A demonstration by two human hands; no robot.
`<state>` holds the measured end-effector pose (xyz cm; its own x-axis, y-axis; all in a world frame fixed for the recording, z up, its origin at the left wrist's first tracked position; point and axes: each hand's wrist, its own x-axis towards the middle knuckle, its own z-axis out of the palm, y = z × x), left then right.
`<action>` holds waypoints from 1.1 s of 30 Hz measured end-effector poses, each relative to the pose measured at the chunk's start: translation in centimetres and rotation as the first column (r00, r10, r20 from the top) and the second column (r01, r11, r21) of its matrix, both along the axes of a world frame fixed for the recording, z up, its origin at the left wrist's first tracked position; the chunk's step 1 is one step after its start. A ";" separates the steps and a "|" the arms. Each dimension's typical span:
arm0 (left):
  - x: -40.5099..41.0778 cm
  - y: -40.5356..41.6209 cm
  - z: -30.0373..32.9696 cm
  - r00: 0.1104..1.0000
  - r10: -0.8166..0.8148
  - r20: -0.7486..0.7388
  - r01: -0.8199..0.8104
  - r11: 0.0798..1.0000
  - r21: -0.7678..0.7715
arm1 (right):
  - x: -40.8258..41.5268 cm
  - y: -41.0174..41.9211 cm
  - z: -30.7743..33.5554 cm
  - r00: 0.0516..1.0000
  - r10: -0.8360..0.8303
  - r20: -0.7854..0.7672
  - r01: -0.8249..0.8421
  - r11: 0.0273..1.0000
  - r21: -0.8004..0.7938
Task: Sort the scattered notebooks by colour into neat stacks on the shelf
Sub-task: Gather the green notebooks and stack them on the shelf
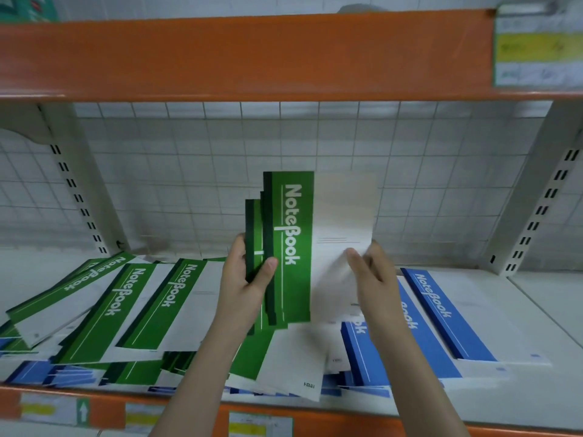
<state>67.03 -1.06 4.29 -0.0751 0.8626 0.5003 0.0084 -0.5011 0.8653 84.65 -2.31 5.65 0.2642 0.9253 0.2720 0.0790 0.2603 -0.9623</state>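
Note:
My left hand [250, 279] grips a small bundle of green notebooks [291, 234] held upright above the shelf [536, 310], thumb across the green spine band. My right hand [369, 269] is at the bundle's white right edge, fingers curled on it and blurred. More green notebooks [132, 310] lie fanned and overlapping on the shelf's left side. Blue notebooks [441, 313] lie overlapped on the right, and others show under the green ones along the front edge [47, 372].
An orange shelf beam [246, 55] runs overhead with a label holder [536, 45] at its right end. A white wire grid [189, 168] backs the shelf. Slotted uprights [79, 190] stand on both sides. The front orange lip [157, 414] carries price tags.

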 end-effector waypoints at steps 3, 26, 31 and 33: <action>0.1 -0.3 0.5 0.993 -0.019 0.118 0.016 1.000 0.027 | -1.9 -0.6 -0.1 0.992 0.109 -0.068 -0.101 0.989 0.112; 0.2 0.3 -1.8 0.997 0.071 0.017 -0.067 0.980 -0.186 | -3.3 -0.4 -4.2 0.988 0.144 -0.065 -0.140 0.988 0.058; 0.1 1.5 -0.5 0.999 -0.029 0.021 0.034 0.924 -0.381 | -2.6 -0.3 -3.0 0.993 0.017 0.115 -0.025 0.997 0.069; 0.3 2.0 0.1 0.992 -0.126 -0.001 0.109 0.861 -0.498 | -1.9 -0.1 -2.5 0.986 -0.017 0.164 0.020 1.000 -0.016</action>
